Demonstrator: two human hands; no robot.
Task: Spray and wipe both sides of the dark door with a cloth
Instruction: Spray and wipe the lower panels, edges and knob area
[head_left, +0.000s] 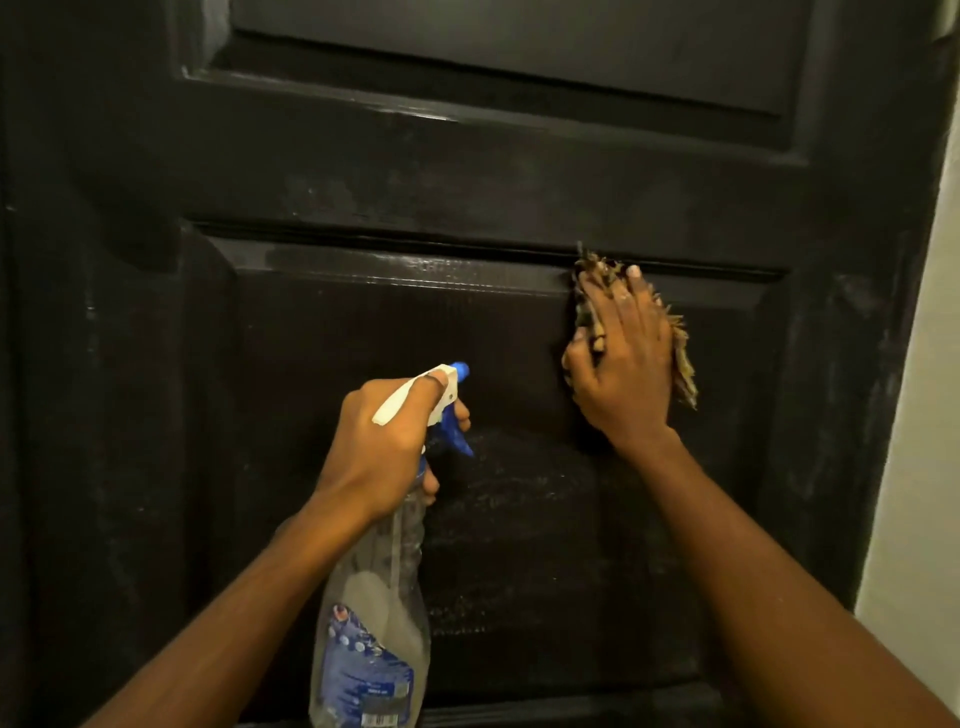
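Observation:
A dark panelled door (363, 171) fills the view. My right hand (623, 358) presses a frayed tan cloth (685, 364) flat against the upper right corner of the lower panel, just under its top moulding. My left hand (384, 441) grips the neck of a clear spray bottle (374, 613) with a white and blue trigger head, a finger on the trigger and the nozzle pointing at the panel. Fine wet droplets cover the panel in the middle, below and to the right of the nozzle.
A pale wall (924, 467) runs along the door's right edge. A raised upper panel (519, 47) lies above the cross rail. Dusty smears show on the right stile (841, 389).

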